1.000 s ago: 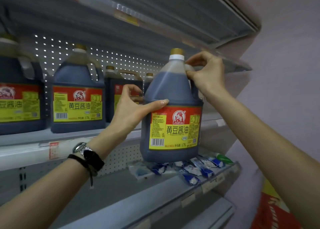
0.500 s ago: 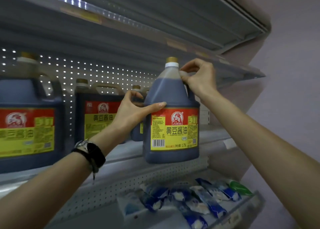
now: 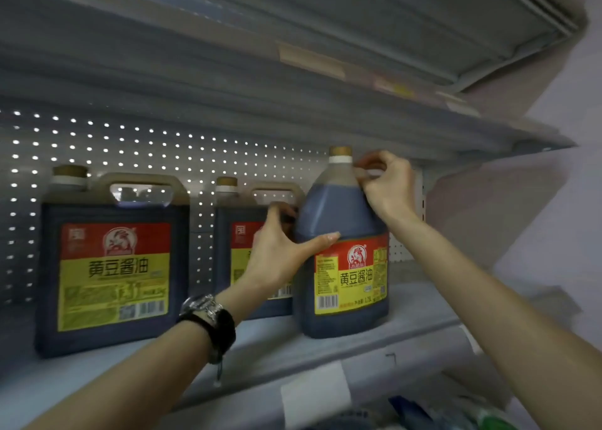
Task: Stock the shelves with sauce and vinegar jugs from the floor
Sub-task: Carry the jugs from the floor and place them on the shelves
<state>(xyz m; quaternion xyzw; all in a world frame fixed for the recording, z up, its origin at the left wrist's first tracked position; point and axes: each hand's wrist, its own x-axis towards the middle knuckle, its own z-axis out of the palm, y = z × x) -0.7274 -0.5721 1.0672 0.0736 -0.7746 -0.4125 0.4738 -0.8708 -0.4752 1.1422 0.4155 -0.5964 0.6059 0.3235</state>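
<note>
We find the soy sauce jug (image 3: 342,266) upright on the shelf (image 3: 423,302), near its front edge and towards the right end. Its red and yellow label faces us and its gold cap (image 3: 340,151) sits just under the upper shelf (image 3: 293,87). The base looks to be down on the shelf surface, though the blur keeps us from telling whether its full weight rests there.

Both hands are on it. The left hand (image 3: 280,253) clasps the jug's left shoulder: the thumb lies across the front just above the label and the fingers curl round the far side. The right hand (image 3: 387,185) is closed on the handle at the top right, just beside the neck, with its fingers bent tightly.

To the left, further back on the same shelf, stand two jugs of the same brand. The large jug (image 3: 110,266) is at the far left, and a second jug (image 3: 241,234) stands between it and the held one, partly hidden behind the left hand. Behind them runs a pegboard back panel (image 3: 130,143) with light showing through its holes.

The left wrist carries a wristwatch (image 3: 203,306) and a black band (image 3: 224,328). A white tag (image 3: 314,394) is fixed to the shelf's front edge, and below it at the lower right lie some packets (image 3: 423,411), too blurred for us to identify.
</note>
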